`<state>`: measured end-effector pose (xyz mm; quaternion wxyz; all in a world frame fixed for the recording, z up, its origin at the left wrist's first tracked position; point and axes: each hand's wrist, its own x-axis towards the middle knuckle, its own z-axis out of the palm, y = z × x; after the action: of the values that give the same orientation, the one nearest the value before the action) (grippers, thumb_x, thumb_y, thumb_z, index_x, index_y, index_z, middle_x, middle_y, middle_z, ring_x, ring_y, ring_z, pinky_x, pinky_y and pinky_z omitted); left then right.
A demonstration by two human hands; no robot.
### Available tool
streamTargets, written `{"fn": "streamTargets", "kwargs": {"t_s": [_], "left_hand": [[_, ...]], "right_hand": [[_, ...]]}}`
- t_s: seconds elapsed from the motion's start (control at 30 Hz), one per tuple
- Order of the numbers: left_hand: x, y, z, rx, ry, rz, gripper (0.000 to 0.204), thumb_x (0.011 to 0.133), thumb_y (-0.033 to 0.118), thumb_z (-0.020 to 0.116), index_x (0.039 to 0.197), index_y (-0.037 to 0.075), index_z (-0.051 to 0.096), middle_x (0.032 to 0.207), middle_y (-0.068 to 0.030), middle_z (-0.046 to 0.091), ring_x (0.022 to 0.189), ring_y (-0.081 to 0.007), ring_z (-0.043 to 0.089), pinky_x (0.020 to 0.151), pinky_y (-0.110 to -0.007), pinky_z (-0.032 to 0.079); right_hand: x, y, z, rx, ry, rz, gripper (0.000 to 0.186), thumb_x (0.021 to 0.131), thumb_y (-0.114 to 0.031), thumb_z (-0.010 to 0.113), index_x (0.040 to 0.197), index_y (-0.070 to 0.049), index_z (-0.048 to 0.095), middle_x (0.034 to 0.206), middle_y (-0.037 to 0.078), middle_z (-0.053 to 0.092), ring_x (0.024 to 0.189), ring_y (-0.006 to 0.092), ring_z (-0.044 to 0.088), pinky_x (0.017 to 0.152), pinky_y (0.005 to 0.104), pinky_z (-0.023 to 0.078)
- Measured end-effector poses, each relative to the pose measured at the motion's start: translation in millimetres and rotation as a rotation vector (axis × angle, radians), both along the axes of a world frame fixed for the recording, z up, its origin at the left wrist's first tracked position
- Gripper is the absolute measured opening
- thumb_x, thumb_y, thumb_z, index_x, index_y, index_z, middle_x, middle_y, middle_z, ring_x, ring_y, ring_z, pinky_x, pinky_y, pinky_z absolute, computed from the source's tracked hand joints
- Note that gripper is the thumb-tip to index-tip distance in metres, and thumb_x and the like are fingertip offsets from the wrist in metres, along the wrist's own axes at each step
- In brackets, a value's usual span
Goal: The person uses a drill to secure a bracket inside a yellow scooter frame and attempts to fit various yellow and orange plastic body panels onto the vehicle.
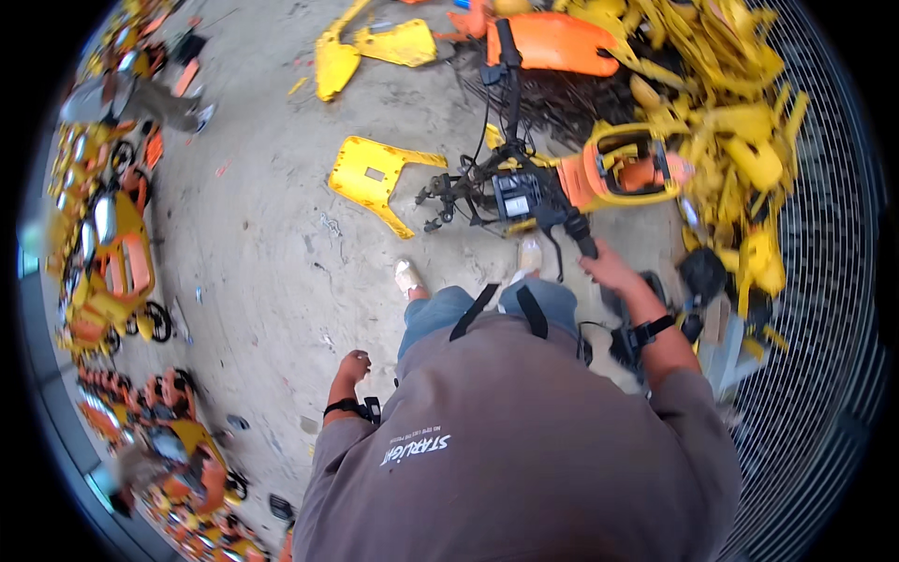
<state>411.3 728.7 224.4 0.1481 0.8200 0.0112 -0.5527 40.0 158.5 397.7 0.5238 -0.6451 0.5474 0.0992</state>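
Observation:
My right hand (609, 266) is closed around the near black grip (584, 240) of a handlebar. The handlebar belongs to a partly stripped electric bike (520, 197), whose cables and dark front parts are bare. Its other grip (508, 42) points away from me. An orange and yellow frame part (581, 178) extends from the bike to the right. My left hand (354, 364) hangs low at my left side, away from the bike, its fingers loosely curled with nothing visible in them. A yellow panel (361, 173) with two prongs lies on the floor left of the bike.
A heap of yellow plastic parts (749, 159) rises at the right beside a metal grating (833, 281). An orange panel (552, 45) and yellow pieces (398, 42) lie at the far side. Several yellow bikes (108, 272) line the left, where two people are also visible.

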Motion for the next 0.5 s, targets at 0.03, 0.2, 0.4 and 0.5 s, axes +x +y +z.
{"fn": "streamTargets", "kwargs": {"t_s": [0.03, 0.2, 0.4, 0.5], "left_hand": [[35.9, 21.0, -24.7, 0.013, -0.013, -0.068, 0.039, 0.091, 0.022, 0.059, 0.122, 0.001, 0.069, 0.092, -0.0160, 0.076, 0.076, -0.0238, 0.075, 0.071, -0.038, 0.059], [217.9, 0.9, -48.2, -0.174, -0.336, -0.251, 0.041, 0.091, 0.025, 0.058, 0.125, 0.005, 0.068, 0.097, -0.0185, 0.076, 0.084, -0.0299, 0.074, 0.080, -0.041, 0.058], [325.0, -91.6, -17.8, -0.194, -0.520, -0.400, 0.038, 0.091, 0.025, 0.056, 0.120, 0.004, 0.070, 0.112, -0.0257, 0.072, 0.109, -0.0410, 0.068, 0.095, -0.046, 0.053], [299.1, -152.9, 4.2, -0.320, -0.500, -0.554, 0.037, 0.091, 0.023, 0.056, 0.120, 0.003, 0.070, 0.111, -0.0250, 0.073, 0.107, -0.0397, 0.069, 0.094, -0.044, 0.054]], "right_hand": [[-4.4, 11.0, -0.6, -0.057, 0.044, -0.056, 0.047, 0.091, -0.027, 0.070, 0.129, -0.003, 0.056, 0.089, 0.010, 0.066, 0.065, 0.0190, 0.064, 0.055, 0.0333, 0.052], [-17.2, 60.1, -11.3, -0.364, 0.084, -0.109, 0.057, 0.094, -0.028, 0.071, 0.142, -0.006, 0.052, 0.120, 0.024, 0.067, 0.115, 0.0390, 0.065, 0.099, 0.0416, 0.049], [-7.2, 90.3, -16.5, -0.599, 0.197, -0.203, 0.060, 0.089, -0.020, 0.072, 0.144, -0.005, 0.052, 0.131, 0.027, 0.062, 0.122, 0.0415, 0.061, 0.103, 0.0427, 0.048], [-8.2, 102.2, -15.7, -0.658, 0.196, -0.224, 0.060, 0.088, -0.020, 0.071, 0.143, -0.005, 0.053, 0.134, 0.026, 0.061, 0.126, 0.0410, 0.059, 0.106, 0.0432, 0.046]]}}
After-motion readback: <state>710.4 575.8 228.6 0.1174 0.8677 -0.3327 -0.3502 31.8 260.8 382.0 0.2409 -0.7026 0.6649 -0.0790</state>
